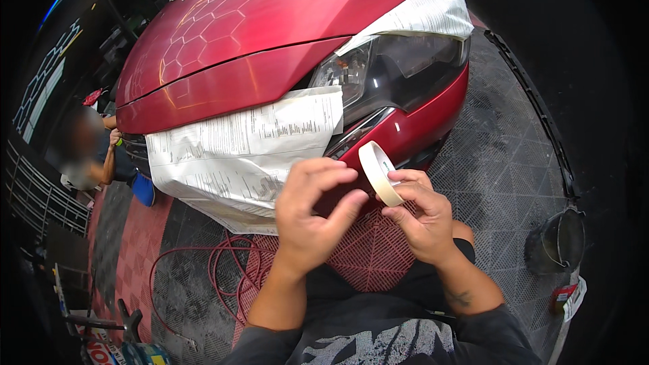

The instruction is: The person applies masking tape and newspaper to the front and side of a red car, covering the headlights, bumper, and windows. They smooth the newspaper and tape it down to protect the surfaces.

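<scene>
My right hand (420, 216) grips a roll of cream masking tape (376, 174) by its lower rim, thumb outside and fingers at the inner ring. Just left of the roll, my left hand (314, 209) is raised with thumb and fingers apart, nothing visible between them. Both hands are in front of a red car (270, 20). Printed paper (230, 142) covers the grille area below the bonnet edge, behind my left hand. Past the tape is the uncovered headlight (405, 71). More white paper (419, 10) lies along the headlight's upper edge.
A coiled red hose (223, 267) lies on the grey and red tile floor (480, 243). At the right stands a black bucket (556, 242). Another person (101, 149) crouches beside the car at the left. A stand with containers (118, 338) is at the lower left.
</scene>
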Available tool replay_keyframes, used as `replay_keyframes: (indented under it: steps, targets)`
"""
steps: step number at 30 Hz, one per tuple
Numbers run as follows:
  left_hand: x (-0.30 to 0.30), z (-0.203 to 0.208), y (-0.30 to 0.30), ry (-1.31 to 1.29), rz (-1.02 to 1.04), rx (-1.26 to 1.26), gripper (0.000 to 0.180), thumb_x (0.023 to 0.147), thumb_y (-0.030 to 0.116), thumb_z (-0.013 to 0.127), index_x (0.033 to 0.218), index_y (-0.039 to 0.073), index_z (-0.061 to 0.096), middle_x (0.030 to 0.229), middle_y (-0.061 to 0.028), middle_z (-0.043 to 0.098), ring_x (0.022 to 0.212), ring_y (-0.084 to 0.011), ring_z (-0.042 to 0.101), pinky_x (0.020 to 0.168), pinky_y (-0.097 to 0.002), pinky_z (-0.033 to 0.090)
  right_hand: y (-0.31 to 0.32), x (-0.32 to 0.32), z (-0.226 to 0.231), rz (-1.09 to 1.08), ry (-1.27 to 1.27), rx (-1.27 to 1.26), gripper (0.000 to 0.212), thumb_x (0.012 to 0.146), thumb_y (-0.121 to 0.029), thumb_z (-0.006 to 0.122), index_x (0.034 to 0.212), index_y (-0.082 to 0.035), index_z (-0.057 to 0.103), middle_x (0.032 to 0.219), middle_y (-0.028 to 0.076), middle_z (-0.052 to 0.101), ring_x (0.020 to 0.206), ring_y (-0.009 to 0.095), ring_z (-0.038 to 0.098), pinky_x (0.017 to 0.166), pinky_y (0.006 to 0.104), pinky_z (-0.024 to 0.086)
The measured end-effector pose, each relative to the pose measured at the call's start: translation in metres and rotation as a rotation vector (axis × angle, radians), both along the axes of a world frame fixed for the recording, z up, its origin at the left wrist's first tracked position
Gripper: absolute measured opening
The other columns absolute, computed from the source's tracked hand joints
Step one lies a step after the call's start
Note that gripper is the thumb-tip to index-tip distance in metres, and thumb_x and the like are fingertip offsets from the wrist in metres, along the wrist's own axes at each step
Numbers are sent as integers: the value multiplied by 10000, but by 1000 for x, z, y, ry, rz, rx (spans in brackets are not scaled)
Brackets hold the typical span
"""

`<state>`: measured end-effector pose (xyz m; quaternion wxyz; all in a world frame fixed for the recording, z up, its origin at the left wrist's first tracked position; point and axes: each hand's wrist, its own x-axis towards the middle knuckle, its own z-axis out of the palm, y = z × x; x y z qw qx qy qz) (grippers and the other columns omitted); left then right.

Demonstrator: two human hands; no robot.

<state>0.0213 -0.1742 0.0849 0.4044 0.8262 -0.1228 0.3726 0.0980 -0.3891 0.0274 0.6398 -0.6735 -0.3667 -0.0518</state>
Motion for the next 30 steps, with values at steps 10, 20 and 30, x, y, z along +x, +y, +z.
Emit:
replay_keyframes:
  steps: [10, 20, 30]
  targets:
    - [5, 9, 27, 224, -308, -231, 624, 865, 124, 931, 1430, 13, 690, 1436, -188, 656, 1313, -308, 649, 1107, -407, 521, -7, 8, 1, -85, -557, -165, 303, 798, 24, 871, 1064, -119, 858, 1147, 31, 841, 1344, 347, 671, 1045, 441, 588]
    - [0, 17, 32, 239, -403, 59, 465, 866, 41, 889, 1319, 18, 784, 1389, -188, 739, 1272, -316, 725, 1094, -414, 557, -20, 10, 6, -19, -653, -237, 302, 779, 44, 863, 1037, -110, 842, 1164, 14, 838, 1328, 365, 680, 1011, 432, 609]
    - [-3, 10, 36, 136, -395, 84, 189, 905, -24, 832, 1085, 34, 826, 1237, -168, 804, 1150, -303, 773, 952, -405, 604, -31, 6, 17, 134, -601, -233, 299, 774, 10, 867, 1041, -124, 850, 1119, -2, 847, 1318, 356, 691, 1081, 459, 563]
